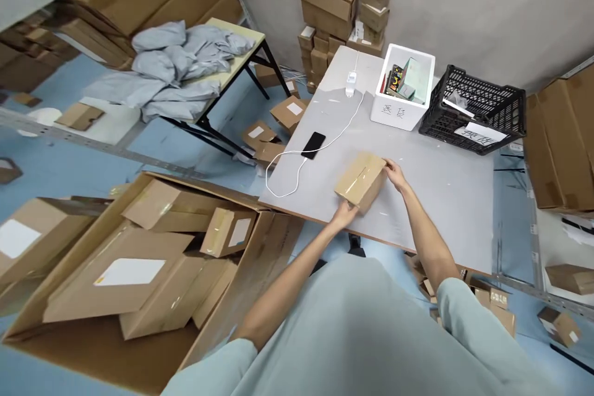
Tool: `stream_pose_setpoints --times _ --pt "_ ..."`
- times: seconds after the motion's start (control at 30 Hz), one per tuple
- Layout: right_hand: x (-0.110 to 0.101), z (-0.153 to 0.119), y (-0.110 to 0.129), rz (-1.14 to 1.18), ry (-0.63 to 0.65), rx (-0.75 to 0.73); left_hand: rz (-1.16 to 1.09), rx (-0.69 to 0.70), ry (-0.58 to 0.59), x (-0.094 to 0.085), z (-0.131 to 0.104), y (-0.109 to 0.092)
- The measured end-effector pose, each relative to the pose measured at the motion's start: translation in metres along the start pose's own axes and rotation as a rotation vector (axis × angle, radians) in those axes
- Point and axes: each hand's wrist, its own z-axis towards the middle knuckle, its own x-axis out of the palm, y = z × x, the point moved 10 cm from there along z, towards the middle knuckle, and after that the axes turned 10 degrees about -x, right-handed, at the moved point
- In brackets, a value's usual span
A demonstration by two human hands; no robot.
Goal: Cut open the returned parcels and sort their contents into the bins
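Note:
A taped brown cardboard box (361, 178) is held at the front edge of the grey table (445, 198), tilted a little. My left hand (344, 214) grips its near lower corner. At its right far corner, my right hand (394, 174) has its fingers on the side. Whether the box rests on the tabletop is hard to tell. Left of the box lies a black phone (313, 145) with a white cable looping around it to a white charger (351, 83).
At the table's back stand a white foam bin (399, 112) and a black crate (473, 111). A large open carton (273, 247) of boxes is at my left. Grey bags (185, 62) cover a side table. Stacked boxes (329, 12) line the wall; shelves flank both sides.

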Motion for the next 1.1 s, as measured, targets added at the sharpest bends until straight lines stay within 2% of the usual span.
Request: stream_pose_setpoints --times 0.1,0.17,0.23,0.37,0.43,0.5,0.6,0.7,0.8,0.9,1.0,1.1 --pt "0.01 0.034 -0.009 -0.019 0.046 0.014 0.084 -0.171 0.026 0.038 -0.004 0.019" --pt "0.017 0.049 -0.011 -0.024 0.065 0.005 0.119 -0.237 0.021 0.049 -0.002 0.024" --pt "0.021 0.057 -0.011 -0.057 0.068 -0.018 0.128 -0.26 0.009 0.05 0.004 0.021" --pt "0.018 0.06 -0.003 -0.174 0.039 -0.122 0.093 -0.182 -0.018 0.032 0.012 0.007" --pt "0.02 0.057 0.007 -0.236 0.028 -0.183 0.058 -0.142 -0.035 0.015 0.008 0.004" --pt "0.032 0.052 0.022 -0.284 0.038 -0.254 0.02 -0.119 -0.069 -0.008 -0.002 0.007" --pt "0.075 0.04 0.052 -0.29 0.112 -0.394 -0.036 -0.104 -0.169 -0.053 -0.022 0.016" --pt "0.146 0.017 0.084 -0.246 0.249 -0.511 -0.134 -0.123 -0.318 -0.116 -0.043 0.033" --pt "0.236 -0.018 0.11 -0.201 0.434 -0.566 -0.246 -0.136 -0.493 -0.194 -0.071 0.057" --pt "0.334 -0.065 0.131 -0.175 0.629 -0.599 -0.352 -0.093 -0.653 -0.277 -0.11 0.086" --pt "0.433 -0.116 0.146 -0.173 0.804 -0.623 -0.421 -0.057 -0.798 -0.36 -0.159 0.123" --pt "0.529 -0.166 0.152 -0.182 0.936 -0.615 -0.481 -0.085 -0.95 -0.439 -0.219 0.171"
